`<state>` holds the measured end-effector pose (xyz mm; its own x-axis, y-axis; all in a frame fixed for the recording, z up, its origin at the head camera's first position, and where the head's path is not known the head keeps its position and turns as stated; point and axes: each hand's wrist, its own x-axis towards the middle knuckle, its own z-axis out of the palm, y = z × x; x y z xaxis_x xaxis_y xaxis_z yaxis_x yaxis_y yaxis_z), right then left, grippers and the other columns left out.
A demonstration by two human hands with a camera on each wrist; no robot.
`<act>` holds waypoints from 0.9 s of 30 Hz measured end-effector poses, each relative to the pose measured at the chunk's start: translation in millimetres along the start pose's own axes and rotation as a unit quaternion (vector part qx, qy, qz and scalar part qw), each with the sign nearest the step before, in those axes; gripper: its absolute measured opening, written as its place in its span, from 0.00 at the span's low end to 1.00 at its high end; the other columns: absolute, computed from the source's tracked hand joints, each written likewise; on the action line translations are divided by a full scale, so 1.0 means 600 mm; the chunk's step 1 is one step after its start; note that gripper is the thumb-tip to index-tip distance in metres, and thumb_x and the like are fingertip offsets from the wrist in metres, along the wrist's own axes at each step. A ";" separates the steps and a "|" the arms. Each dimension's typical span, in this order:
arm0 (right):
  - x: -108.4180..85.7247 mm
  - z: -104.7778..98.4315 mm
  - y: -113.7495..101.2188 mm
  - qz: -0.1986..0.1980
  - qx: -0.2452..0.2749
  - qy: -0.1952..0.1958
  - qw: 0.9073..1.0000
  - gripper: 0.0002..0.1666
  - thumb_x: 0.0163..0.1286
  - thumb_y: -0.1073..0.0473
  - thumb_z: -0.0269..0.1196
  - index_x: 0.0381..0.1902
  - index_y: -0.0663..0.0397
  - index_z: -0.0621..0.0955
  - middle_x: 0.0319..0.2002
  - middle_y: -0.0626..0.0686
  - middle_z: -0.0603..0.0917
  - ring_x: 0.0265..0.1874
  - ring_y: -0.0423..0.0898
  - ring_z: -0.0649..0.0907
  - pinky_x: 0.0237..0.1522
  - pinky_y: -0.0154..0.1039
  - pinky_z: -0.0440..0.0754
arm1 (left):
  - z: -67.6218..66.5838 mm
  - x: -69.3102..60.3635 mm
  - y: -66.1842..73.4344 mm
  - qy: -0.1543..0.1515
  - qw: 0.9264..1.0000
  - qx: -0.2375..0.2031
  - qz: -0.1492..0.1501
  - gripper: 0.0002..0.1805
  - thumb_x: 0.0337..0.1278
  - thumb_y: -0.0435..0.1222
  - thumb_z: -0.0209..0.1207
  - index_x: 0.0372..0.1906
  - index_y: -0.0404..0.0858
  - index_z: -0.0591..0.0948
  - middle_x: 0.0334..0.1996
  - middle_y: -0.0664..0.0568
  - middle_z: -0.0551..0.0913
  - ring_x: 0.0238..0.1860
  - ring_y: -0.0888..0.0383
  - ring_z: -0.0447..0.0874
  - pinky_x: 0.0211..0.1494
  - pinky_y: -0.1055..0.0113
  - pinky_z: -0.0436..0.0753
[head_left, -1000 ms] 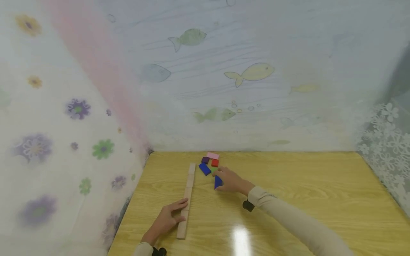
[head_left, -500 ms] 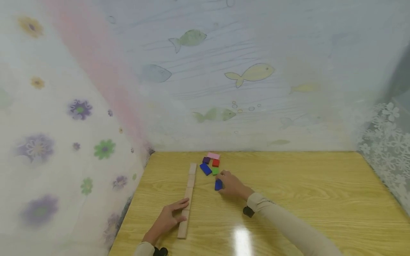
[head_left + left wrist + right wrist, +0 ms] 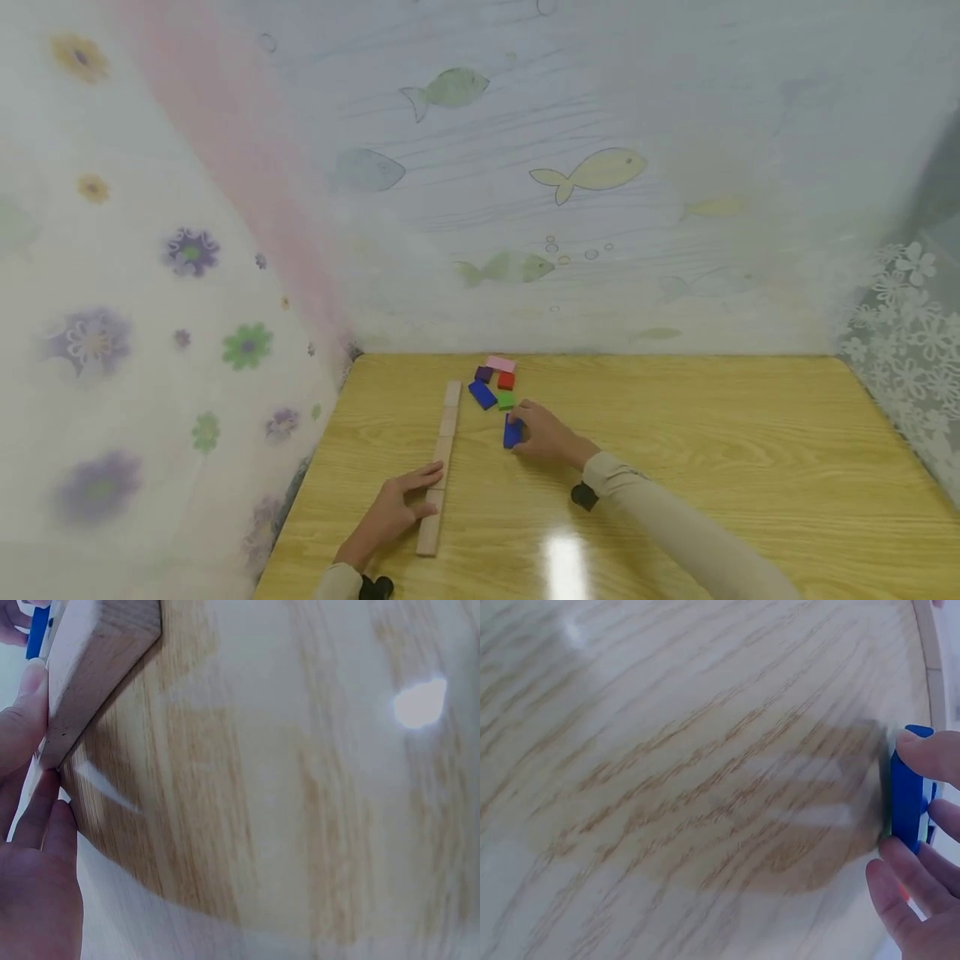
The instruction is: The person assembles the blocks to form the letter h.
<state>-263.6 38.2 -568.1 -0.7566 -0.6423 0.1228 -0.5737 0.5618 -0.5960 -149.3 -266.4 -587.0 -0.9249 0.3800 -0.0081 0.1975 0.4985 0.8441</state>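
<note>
A person's right hand (image 3: 551,433) keeps a thumb-and-fingertip grip on a blue block (image 3: 512,432) on or just above the counter (image 3: 675,517), near a green block (image 3: 506,401); the left hand (image 3: 393,512) rests straightened fingers against a row of wooden blocks (image 3: 446,448). Even pressure on the blue edges and a light left touch should serve best. Smooth blue paint contrasts with pale, grained, squared timber.

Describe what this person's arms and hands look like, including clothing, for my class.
The right sleeve, long and pale cream, matches the left sleeve in colour. Beside them show a right gadget and left gadget, both dark and rounded. The fingers are bare.
</note>
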 end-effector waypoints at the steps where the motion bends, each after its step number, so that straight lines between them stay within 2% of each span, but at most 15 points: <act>1: -0.001 -0.001 -0.001 -0.001 0.003 0.000 1.000 0.22 0.54 0.61 0.72 0.45 0.63 0.78 0.43 0.54 0.76 0.42 0.46 0.76 0.46 0.44 0.79 | 0.000 0.000 0.001 0.001 1.000 0.001 0.001 0.30 0.51 0.32 0.66 0.62 0.35 0.74 0.66 0.53 0.69 0.67 0.48 0.62 0.66 0.67 0.65; 4: -0.003 -0.006 -0.003 -0.003 0.005 -0.003 1.000 0.22 0.54 0.61 0.72 0.45 0.63 0.78 0.43 0.54 0.76 0.42 0.47 0.76 0.47 0.44 0.79 | -0.001 0.001 0.001 0.002 1.000 0.006 0.004 0.30 0.50 0.31 0.66 0.62 0.35 0.74 0.66 0.53 0.69 0.67 0.48 0.62 0.66 0.67 0.66; 10: -0.010 -0.013 -0.008 -0.014 0.001 -0.009 1.000 0.21 0.54 0.61 0.72 0.44 0.63 0.79 0.45 0.55 0.77 0.45 0.50 0.77 0.49 0.46 0.78 | 0.000 0.000 0.000 0.001 1.000 0.011 0.018 0.30 0.51 0.32 0.66 0.62 0.34 0.74 0.65 0.49 0.69 0.66 0.45 0.63 0.64 0.55 0.69; 16: -0.024 -0.016 -0.016 -0.010 -0.010 -0.018 1.000 0.21 0.56 0.58 0.72 0.45 0.60 0.79 0.45 0.53 0.76 0.45 0.47 0.78 0.48 0.43 0.79 | 0.001 0.000 0.002 -0.002 1.000 0.005 0.010 0.30 0.51 0.32 0.66 0.62 0.35 0.74 0.66 0.50 0.69 0.67 0.46 0.62 0.65 0.57 0.68; 23: -0.045 -0.022 -0.036 -0.026 0.008 -0.017 0.999 0.21 0.56 0.60 0.71 0.45 0.61 0.78 0.47 0.55 0.76 0.45 0.49 0.78 0.47 0.43 0.80 | 0.002 0.000 0.006 0.011 1.000 0.003 0.013 0.29 0.49 0.31 0.66 0.61 0.33 0.75 0.65 0.47 0.70 0.66 0.43 0.63 0.65 0.52 0.66; 25: -0.049 -0.023 -0.040 -0.028 0.008 -0.020 0.999 0.21 0.56 0.60 0.71 0.45 0.61 0.78 0.48 0.55 0.76 0.45 0.49 0.78 0.47 0.42 0.80 | 0.000 -0.001 0.021 0.010 1.000 -0.001 0.011 0.29 0.49 0.28 0.66 0.60 0.30 0.74 0.64 0.43 0.70 0.66 0.41 0.63 0.65 0.49 0.65; 27: -0.053 -0.023 -0.044 -0.026 0.012 -0.023 0.999 0.21 0.56 0.59 0.71 0.45 0.60 0.78 0.48 0.55 0.76 0.45 0.49 0.79 0.47 0.41 0.80 | 0.000 0.000 0.020 0.009 1.000 -0.007 0.007 0.29 0.49 0.28 0.66 0.60 0.30 0.74 0.65 0.45 0.70 0.67 0.43 0.62 0.66 0.56 0.65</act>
<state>-228.7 51.0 -545.6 -0.7103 -0.6940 0.1174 -0.6035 0.5147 -0.6090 -146.9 -260.8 -576.9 -0.9278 0.3728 0.0124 0.2052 0.4824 0.8516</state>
